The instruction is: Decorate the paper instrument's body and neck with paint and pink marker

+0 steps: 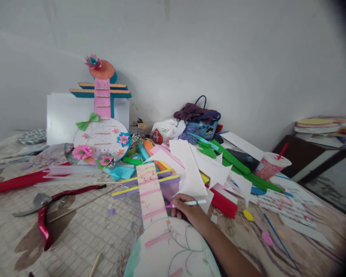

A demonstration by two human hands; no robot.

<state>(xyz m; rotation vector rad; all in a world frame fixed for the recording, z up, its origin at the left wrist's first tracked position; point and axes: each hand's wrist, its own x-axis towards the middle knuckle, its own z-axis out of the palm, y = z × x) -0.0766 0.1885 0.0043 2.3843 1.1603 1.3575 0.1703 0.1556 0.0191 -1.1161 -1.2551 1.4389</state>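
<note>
My right hand [187, 209] is closed around a slim white marker [200, 202] with a pinkish-purple tip. The tip is at the right edge of the neck [148, 192] of a handmade lute-like craft model. Pink bars cross that neck, and yellow-and-purple pegs [123, 191] stick out on either side. Below it, the round pale body [173, 252] bears drawn green vines and a teal rim; the frame's lower edge cuts it off. My right forearm passes over the body's right side. My left hand is out of view.
A finished-looking flowered lute model [102, 102] leans at the back left. Red-handled pruning shears [43, 206] lie left, near thin sticks. White offcuts [188, 169], green strips [233, 163] and a red block [223, 202] pile up behind. A pink cup [272, 165] stands right.
</note>
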